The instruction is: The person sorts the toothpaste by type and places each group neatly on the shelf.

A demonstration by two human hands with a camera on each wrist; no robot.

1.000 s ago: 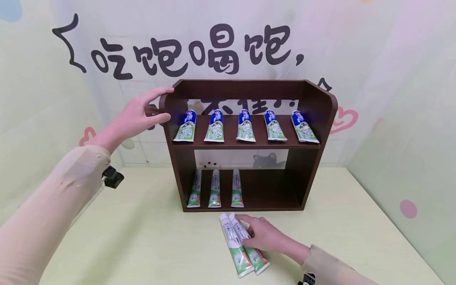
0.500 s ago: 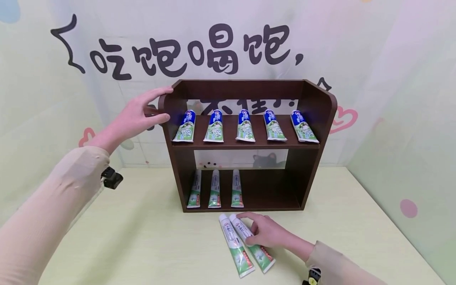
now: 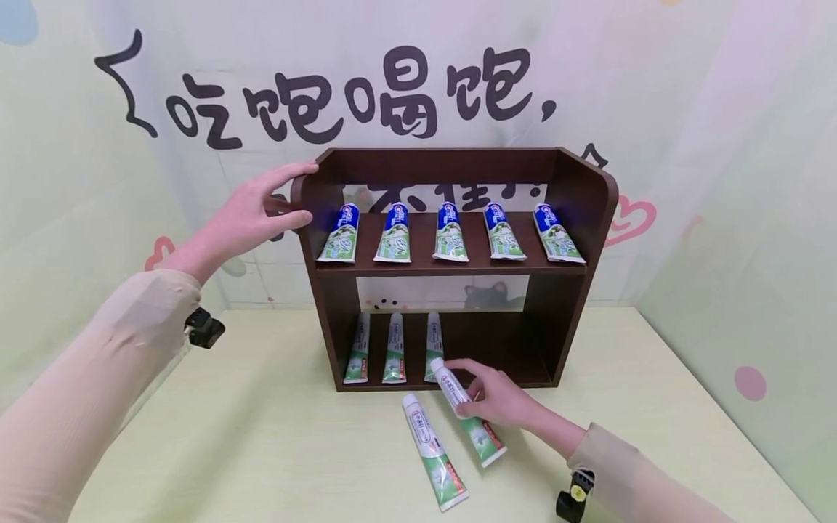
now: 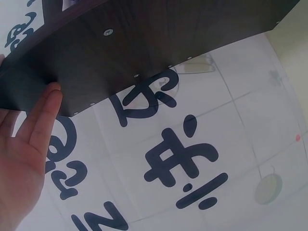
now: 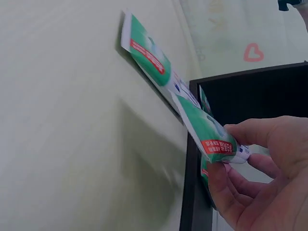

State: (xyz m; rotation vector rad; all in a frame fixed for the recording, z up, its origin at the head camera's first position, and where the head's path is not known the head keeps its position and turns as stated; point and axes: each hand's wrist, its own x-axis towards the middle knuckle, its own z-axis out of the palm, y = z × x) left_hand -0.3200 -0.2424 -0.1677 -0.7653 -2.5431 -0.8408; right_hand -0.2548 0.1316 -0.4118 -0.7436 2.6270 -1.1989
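My right hand (image 3: 500, 396) pinches a white-and-green toothpaste tube (image 3: 480, 436) between thumb and fingers, cap end up by the lower shelf's front edge. The right wrist view shows its flat green end (image 5: 207, 132) tilted above the table. A second such tube (image 3: 434, 454) lies on the table, left of the held one. My left hand (image 3: 245, 214) holds the upper left side of a dark brown two-tier shelf (image 3: 451, 270); in the left wrist view a fingertip (image 4: 54, 87) presses its outer side panel (image 4: 144, 43).
Several blue-and-green toothpaste tubes (image 3: 450, 234) lie in a spaced row on the upper tier. Three white-and-green tubes (image 3: 394, 352) lie on the left part of the lower tier. A printed wall (image 3: 706, 145) stands close behind the shelf.
My right hand has drawn one tube away from the other, then lifted it up and forward to the lower shelf's front edge. The left hand has stayed on the shelf.
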